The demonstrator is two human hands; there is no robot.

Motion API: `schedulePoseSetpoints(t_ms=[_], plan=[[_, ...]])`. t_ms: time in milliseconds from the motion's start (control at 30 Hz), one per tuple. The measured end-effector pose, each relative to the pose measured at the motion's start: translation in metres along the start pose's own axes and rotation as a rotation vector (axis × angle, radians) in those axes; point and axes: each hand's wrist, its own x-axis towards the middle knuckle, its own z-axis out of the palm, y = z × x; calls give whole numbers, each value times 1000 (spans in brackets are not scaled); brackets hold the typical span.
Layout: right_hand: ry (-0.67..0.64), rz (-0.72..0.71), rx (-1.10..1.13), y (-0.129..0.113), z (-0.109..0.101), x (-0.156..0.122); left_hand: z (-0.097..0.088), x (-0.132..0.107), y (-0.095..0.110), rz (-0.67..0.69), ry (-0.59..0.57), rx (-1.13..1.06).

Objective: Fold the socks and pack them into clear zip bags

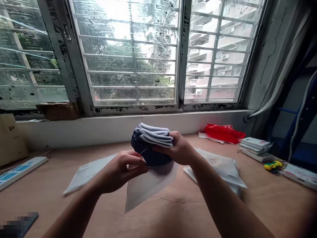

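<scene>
A folded bundle of navy fabric [151, 148] sits between the two hands, above the middle of the wooden table [269, 201]. Its top layers are stacked in neat, slightly fanned folds, each edged with white trim, while the lower part is a rounded dark mass. That lower part seems to sit just inside the mouth of a frosted plastic bag [148, 188], whose thin rim curves across the navy and whose flat end hangs toward the near edge of the table.

The right hand [177, 148] is closed around the bundle from the right, fingers pressed against the white-edged folds. The left hand [119, 172] is curled at the bag's mouth just under the bundle, apparently pinching the plastic, though its exact grip is partly hidden.

Two more flat plastic bags lie on the table, one [86, 173] left of the hands and one [218, 168] to the right. Toward the far edge lies a red plastic bag [224, 133], and near the right edge are stacked white boxes [255, 147] beside a small yellow-and-green object [273, 166]. A white power strip [21, 172] lies along the left edge — a cardboard box [58, 110] rests on the sill behind, below a barred window [133, 53].
</scene>
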Motion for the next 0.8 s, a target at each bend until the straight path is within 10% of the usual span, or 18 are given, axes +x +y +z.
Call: schedulePoseSetpoints(t_ms=[267, 800], plan=[[-385, 199, -150, 2, -18, -6, -14, -9, -9, 22, 27, 39], [-343, 270, -145, 27, -5, -2, -10, -4, -35, -464, 375, -203]])
